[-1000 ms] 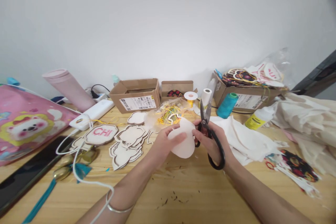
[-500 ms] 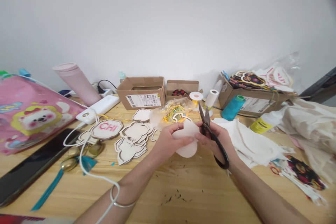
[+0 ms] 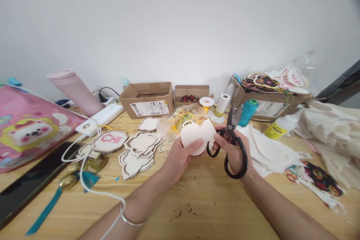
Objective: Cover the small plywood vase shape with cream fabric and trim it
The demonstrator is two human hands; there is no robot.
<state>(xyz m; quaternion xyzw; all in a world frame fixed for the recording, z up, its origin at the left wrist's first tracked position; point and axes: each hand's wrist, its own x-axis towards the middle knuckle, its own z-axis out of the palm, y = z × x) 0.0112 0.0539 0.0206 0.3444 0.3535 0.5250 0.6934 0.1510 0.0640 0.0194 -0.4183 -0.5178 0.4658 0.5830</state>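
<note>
My left hand [image 3: 180, 157] grips a white rounded cut-out [image 3: 197, 137] that looks like cloth or paper, thumb on its face and fingers behind. Black-handled scissors [image 3: 231, 131] are in my right hand [image 3: 234, 152], their blades pointing up and slightly parted. The fingertips of that hand also reach the right edge of the cut-out; whether they pinch it is hard to make out. To the left lies a stack of pale wooden cloud-shaped pieces [image 3: 140, 146]. White cloth [image 3: 267, 152] lies right of the scissors.
Cardboard boxes [image 3: 146, 99] stand along the wall. A teal thread spool [image 3: 249, 112], a yellow-labelled bottle [image 3: 278, 129] and tangled yellow cord [image 3: 182, 118] sit nearby. A white cable [image 3: 98, 191] crosses my left forearm.
The cut-out has turned and now shows its broad face. The scissors have swung in my right hand, so that both handle loops show and the blades point up to the right.
</note>
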